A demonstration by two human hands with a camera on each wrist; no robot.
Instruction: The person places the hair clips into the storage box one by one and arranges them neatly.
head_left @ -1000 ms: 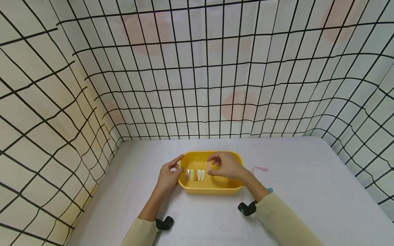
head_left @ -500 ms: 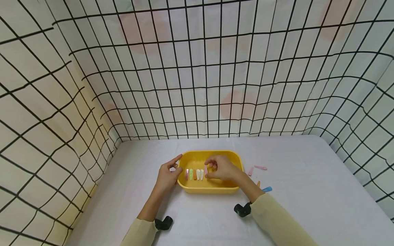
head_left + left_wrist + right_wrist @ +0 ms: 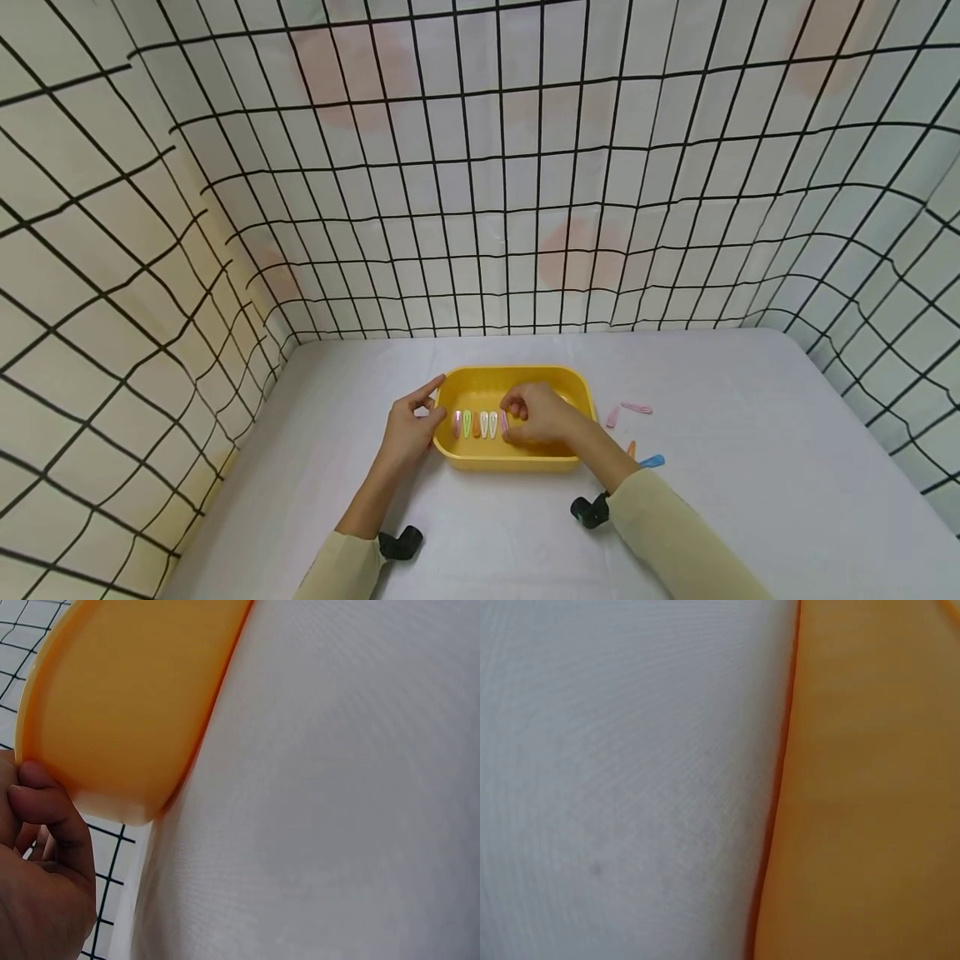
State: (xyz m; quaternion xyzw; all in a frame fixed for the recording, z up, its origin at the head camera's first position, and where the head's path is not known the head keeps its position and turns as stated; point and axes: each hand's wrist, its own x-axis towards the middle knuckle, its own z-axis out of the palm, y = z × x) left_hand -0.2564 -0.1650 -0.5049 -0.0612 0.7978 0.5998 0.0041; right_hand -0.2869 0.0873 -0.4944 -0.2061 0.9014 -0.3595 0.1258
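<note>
The slim pink hair clip (image 3: 505, 421) stands upright in your right hand's (image 3: 542, 412) pinch, thumb and fingertips at its ends, inside the rounded yellow plastic tray (image 3: 517, 464). Just left of that grip runs a row: two white clips (image 3: 484, 425), an orange clip (image 3: 476, 427), a lime-green clip (image 3: 467, 423) and a glossy pink clip (image 3: 457, 423). Farther left, your left hand (image 3: 407, 429) holds the tray's end between thumb and forefinger. Right of your pinch, past the tray, a blue clip (image 3: 652, 461) lies on the white table (image 3: 750, 458).
</note>
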